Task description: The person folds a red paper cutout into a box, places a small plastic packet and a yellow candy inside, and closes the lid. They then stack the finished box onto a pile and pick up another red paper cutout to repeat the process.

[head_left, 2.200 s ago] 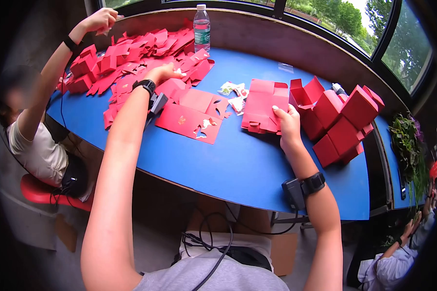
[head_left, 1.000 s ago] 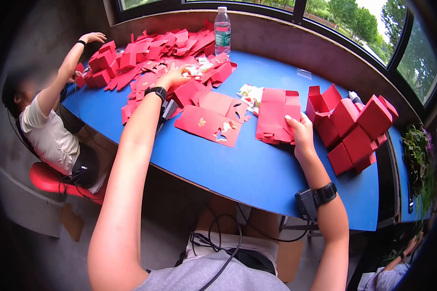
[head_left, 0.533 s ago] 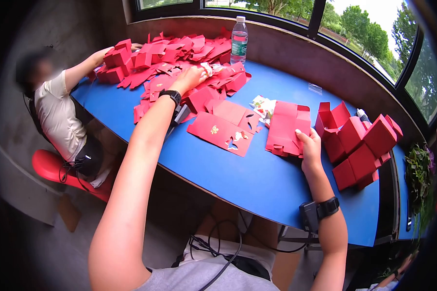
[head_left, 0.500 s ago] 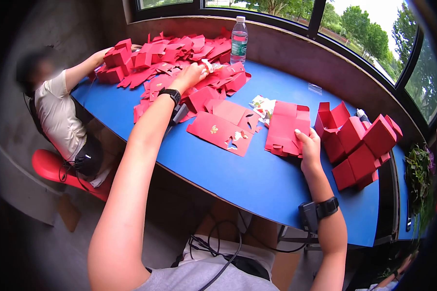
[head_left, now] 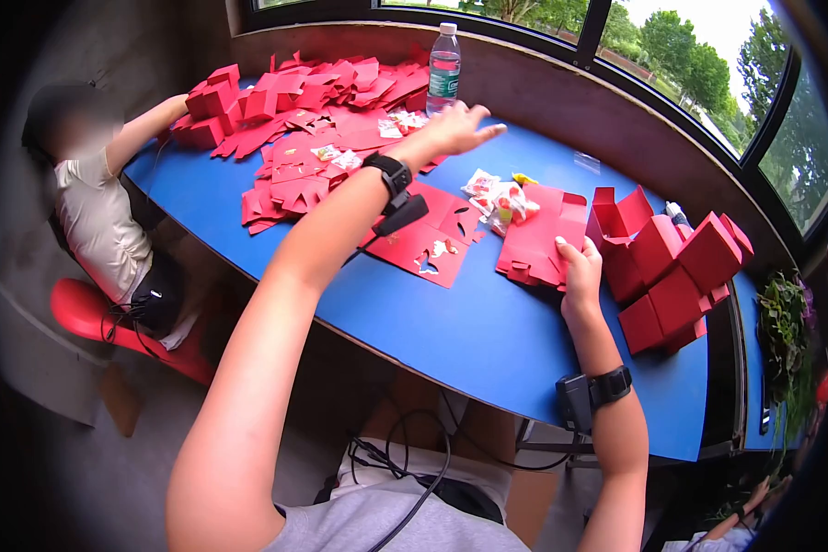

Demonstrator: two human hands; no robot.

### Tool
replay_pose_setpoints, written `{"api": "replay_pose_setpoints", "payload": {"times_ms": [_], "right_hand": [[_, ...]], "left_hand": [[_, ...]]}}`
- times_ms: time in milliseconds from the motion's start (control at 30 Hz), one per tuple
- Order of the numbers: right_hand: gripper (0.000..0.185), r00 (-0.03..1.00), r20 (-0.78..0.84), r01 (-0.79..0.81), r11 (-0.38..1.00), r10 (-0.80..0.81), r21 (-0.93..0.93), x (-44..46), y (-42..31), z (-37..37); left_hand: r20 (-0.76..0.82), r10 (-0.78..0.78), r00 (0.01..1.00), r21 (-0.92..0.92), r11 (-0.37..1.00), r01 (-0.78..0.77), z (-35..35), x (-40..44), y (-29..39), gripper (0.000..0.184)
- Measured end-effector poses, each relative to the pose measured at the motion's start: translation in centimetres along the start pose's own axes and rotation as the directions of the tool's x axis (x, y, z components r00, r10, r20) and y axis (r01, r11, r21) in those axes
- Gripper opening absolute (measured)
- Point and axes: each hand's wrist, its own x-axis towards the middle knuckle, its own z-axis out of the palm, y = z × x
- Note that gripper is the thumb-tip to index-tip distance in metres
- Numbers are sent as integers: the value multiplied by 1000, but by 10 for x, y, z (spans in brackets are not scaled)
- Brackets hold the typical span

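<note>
My left hand [head_left: 457,131] is held over the table with its fingers spread and nothing in it, near the water bottle. My right hand [head_left: 580,265] grips the lower right edge of a flattened red paper box [head_left: 541,237], thumb on top. Several small wrapped packets [head_left: 499,201], white with red, lie at the box's upper left corner, some overlapping it. A yellow packet [head_left: 524,178] rests just behind them. Partly under my left forearm lies a flat red card [head_left: 437,241] with cut-out shapes.
A large heap of red paper pieces [head_left: 340,87] covers the far left, with more wrapped packets [head_left: 400,123] on it. The water bottle [head_left: 444,69] stands behind. Folded red boxes [head_left: 667,267] are stacked at right. Another person [head_left: 101,212] sits at left, reaching into the heap.
My left hand has moved right from the red heap and opened, letting go of wrapped packets. More packets now lie by the flattened box. My right hand keeps its hold.
</note>
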Motion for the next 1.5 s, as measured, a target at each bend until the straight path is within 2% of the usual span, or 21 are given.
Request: {"api": "replay_pose_setpoints", "payload": {"times_ms": [67,133,200,233,267,300,367,467,700,767,867,967,1067,1100,1133,1167,1233,1300,1367,1433,1500], "right_hand": [[20,1000,3,-11,1000,11,3,-2,1,2],[22,999,45,-12,999,10,36,-3,-2,4],[24,998,61,-2,999,0,39,-4,0,5],[24,998,58,-3,999,1,42,-4,0,5],[23,999,53,7,999,-9,36,-4,0,5],[23,999,49,12,999,-14,29,-3,1,6],[23,999,36,-6,1000,5,29,-5,-2,8],[21,999,36,11,1000,-10,-13,-7,-5,10],[16,994,24,109,994,-108,-33,-11,-17,14],[16,982,-4,189,981,-190,-34,-10,-18,13],[17,969,-36,241,969,-243,-43,-11,-23,15],[17,952,-10,305,947,-307,-97,-7,-19,10],[17,941,-35,331,937,-336,-108,-10,-25,12],[17,936,-45,345,934,-350,-93,-10,-26,13],[17,937,-41,341,934,-347,-110,-11,-28,12],[17,939,-38,336,937,-341,-98,-12,-30,13],[18,945,-32,324,945,-326,-37,-14,-30,15],[19,943,-15,330,942,-331,-56,-11,-23,11],[20,941,-6,337,939,-338,-70,-6,-18,8],[23,952,-6,307,952,-307,-20,-4,-14,8],[24,960,-4,279,960,-280,-12,-4,-13,7]], "left_hand": [[-83,-214,973,185,957,226,-22,10,-41,70],[-58,-412,909,192,889,416,-22,26,-94,93],[95,-482,871,183,868,461,-16,37,-126,113],[183,-494,850,90,870,485,-8,43,-139,117],[212,-514,831,98,857,506,-10,36,-125,119],[209,-469,858,48,882,470,8,40,-131,111],[244,-434,867,108,901,420,39,48,-140,85],[-158,-389,907,312,852,420,51,36,-127,43],[-283,-327,902,324,852,411,53,40,-141,35],[-319,-284,904,348,852,391,51,44,-140,32],[-402,-25,915,441,871,217,34,49,-123,28],[-475,91,875,400,908,123,12,56,-82,25],[-438,-53,897,-32,999,43,-5,44,-13,34],[-371,9,929,-111,992,-54,3,48,-6,38],[-237,33,971,-154,985,-72,14,49,4,42],[-14,87,996,-279,956,-87,14,37,17,43],[270,81,960,-180,983,-33,26,22,28,67],[172,-67,983,-33,997,73,18,-1,30,80],[53,-133,990,-61,989,137,-4,-1,0,88],[23,-243,970,103,965,240,-37,-16,-43,96],[-20,-512,859,241,831,501,-45,-32,-99,106]]}}
